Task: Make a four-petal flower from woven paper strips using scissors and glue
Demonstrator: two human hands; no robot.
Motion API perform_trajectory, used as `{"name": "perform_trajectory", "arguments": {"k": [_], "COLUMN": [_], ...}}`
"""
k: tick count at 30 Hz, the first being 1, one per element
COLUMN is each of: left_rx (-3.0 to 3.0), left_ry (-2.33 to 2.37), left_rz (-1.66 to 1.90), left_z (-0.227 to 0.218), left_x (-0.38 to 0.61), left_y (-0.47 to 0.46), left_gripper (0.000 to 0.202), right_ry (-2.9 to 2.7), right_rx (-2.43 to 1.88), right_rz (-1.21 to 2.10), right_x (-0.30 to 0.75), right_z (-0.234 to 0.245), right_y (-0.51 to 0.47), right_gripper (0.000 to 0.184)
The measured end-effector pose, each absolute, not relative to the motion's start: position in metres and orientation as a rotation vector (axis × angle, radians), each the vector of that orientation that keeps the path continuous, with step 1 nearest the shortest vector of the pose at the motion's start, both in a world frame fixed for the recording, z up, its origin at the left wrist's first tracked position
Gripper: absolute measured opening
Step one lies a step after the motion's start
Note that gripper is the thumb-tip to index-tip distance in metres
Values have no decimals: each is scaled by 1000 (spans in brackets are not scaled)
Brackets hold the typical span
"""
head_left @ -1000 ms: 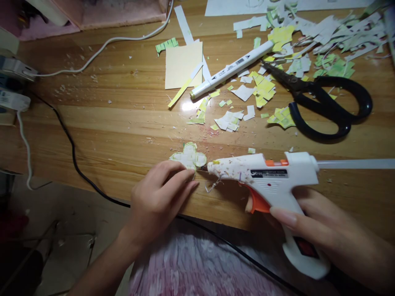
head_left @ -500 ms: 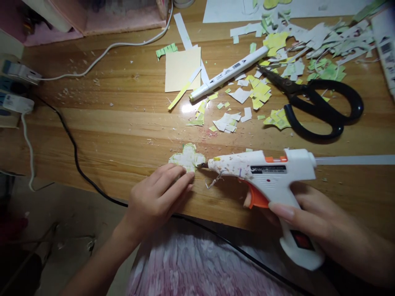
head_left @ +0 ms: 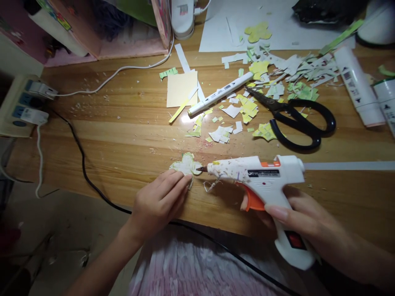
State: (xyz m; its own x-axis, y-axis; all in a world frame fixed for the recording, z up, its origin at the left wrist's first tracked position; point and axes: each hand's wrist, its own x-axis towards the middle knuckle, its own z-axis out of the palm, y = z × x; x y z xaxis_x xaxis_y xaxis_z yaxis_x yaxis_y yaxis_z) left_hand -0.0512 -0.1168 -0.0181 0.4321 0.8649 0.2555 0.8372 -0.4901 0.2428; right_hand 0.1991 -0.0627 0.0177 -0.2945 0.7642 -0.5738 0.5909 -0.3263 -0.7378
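A small white paper flower [head_left: 186,164] with green edges lies near the front of the wooden table. My left hand [head_left: 162,193] is closed over its lower part, fingers together and pressing it to the wood; they hide some of it. In my right hand [head_left: 296,218] is a white hot glue gun [head_left: 234,166], one finger at its orange trigger [head_left: 254,200]. The gun's dark nozzle points left, its tip at the flower's right petal. Whether the tip touches the paper I cannot tell. A clear glue stick [head_left: 345,165] extends from the gun's back, and stringy glue hangs below the nozzle.
Black-handled scissors [head_left: 296,123], a white marker [head_left: 220,93], a cream paper square [head_left: 182,88] and many green and yellow paper scraps [head_left: 249,109] lie beyond my hands. A black cable [head_left: 89,181] crosses the table's front edge. A power strip [head_left: 20,107] stands left.
My view has tilted, showing more of the table's far side. The nozzle tip, earlier over the right petal, now sits nearer its outer edge. Both hands keep their holds.
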Motion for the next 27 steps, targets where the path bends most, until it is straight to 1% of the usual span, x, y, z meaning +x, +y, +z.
{"name": "perform_trajectory", "arguments": {"k": [5, 7, 12, 18, 24, 27], "left_rx": [2391, 2378, 2464, 2531, 2509, 2466], "left_ry": [1669, 1685, 1615, 1553, 1536, 1533], "left_rz": [557, 546, 393, 350, 375, 387], "left_z": [-12, -10, -5, 0, 0, 0], "left_x": [-49, -49, -50, -48, -47, -48], "left_y": [-113, -108, -95, -88, -86, -87], "left_gripper": [17, 14, 10, 10, 9, 9], "right_ry": [-1596, -1587, -1616, -1504, -1627, -1625], "right_rx": [-1803, -1751, -1593, -1740, -1590, -1622], "right_rz": [1766, 1827, 2004, 1944, 2094, 2017], "right_x": [199, 201, 206, 197, 198, 196], "right_z": [20, 15, 6, 17, 12, 11], "right_y": [-67, -68, -70, -74, -69, -71], "right_gripper": [29, 28, 29, 20, 23, 25]}}
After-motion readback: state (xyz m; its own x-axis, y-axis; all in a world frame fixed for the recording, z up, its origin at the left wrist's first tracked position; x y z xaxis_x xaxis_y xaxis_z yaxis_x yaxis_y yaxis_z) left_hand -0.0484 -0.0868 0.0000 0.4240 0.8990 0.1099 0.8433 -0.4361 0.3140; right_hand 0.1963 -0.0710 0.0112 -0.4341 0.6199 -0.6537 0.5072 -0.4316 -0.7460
